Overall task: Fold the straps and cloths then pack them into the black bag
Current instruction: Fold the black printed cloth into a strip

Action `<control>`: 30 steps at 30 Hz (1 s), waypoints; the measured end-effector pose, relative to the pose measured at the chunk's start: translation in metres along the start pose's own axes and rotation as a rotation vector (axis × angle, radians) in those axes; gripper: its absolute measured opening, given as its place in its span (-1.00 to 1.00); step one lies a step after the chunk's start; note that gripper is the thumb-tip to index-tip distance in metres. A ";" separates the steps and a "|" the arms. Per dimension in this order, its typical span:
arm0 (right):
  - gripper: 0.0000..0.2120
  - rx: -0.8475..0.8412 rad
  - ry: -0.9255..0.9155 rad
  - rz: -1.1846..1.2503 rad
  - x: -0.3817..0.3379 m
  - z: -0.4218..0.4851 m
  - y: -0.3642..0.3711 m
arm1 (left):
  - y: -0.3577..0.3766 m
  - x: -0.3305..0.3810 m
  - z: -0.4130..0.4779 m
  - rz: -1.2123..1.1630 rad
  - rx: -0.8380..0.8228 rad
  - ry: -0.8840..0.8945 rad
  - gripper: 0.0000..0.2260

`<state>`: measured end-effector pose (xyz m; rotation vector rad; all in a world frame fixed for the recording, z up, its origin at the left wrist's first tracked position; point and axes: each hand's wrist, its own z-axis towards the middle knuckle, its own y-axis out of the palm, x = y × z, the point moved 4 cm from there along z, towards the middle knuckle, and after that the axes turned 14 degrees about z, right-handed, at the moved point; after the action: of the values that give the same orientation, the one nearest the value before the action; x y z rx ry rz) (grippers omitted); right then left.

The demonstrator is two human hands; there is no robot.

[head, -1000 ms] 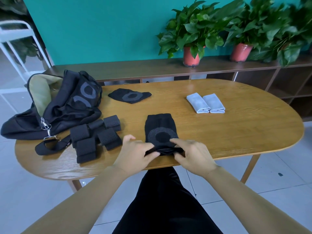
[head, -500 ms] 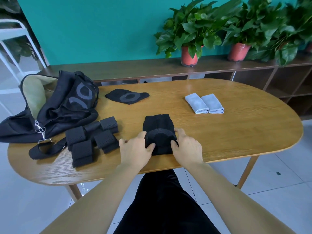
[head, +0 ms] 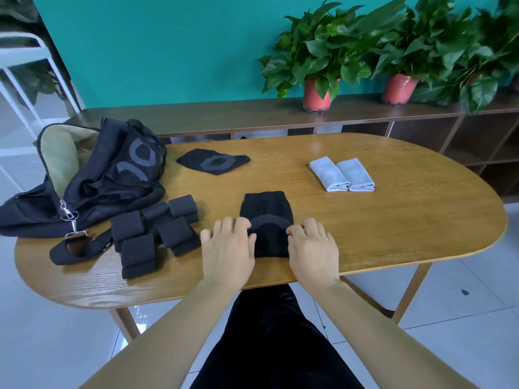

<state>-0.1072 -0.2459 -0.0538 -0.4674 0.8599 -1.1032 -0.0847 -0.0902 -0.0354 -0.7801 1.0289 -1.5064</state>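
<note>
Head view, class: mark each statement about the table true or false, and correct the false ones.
1. The left hand and right hand both touch the black cloth. True.
2. The grey cloths lie spread out flat. False: both are folded, side by side.
3. The black bag lies open at the left end of the table. True.
4. The straps are packed inside the bag. False: they sit folded on the table beside it.

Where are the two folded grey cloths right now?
In the head view, the two folded grey cloths lie side by side on the table, far right, beyond the right hand.
</note>
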 end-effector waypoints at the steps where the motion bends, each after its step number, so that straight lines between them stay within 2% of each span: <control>1: -0.82 -0.005 -0.072 0.011 0.000 -0.005 -0.001 | -0.001 0.002 -0.005 -0.023 0.073 0.048 -0.79; 4: -0.62 -0.235 -0.277 0.012 -0.002 -0.024 0.003 | 0.006 0.018 -0.029 -0.029 0.115 0.283 -0.69; 6: -0.52 -0.391 -0.306 -0.031 0.003 -0.032 0.008 | 0.016 0.025 -0.041 0.021 0.016 0.351 -0.57; 8: -0.46 -0.467 -0.283 -0.060 0.009 -0.034 0.011 | 0.026 0.026 -0.045 0.074 -0.099 0.353 -0.48; 10: -0.43 -0.496 -0.277 -0.062 0.011 -0.033 0.012 | 0.029 0.024 -0.045 0.114 -0.192 0.357 -0.42; 14: -0.37 -0.540 -0.264 -0.029 0.013 -0.032 0.012 | 0.023 0.021 -0.041 0.170 -0.257 0.392 -0.31; 30: -0.49 -0.512 -0.336 0.031 -0.013 -0.022 0.014 | 0.031 -0.013 0.009 0.174 -0.282 0.309 -0.22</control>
<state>-0.1193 -0.2262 -0.0725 -1.0305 0.8416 -0.7378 -0.0612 -0.0805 -0.0596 -0.6420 1.5261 -1.3738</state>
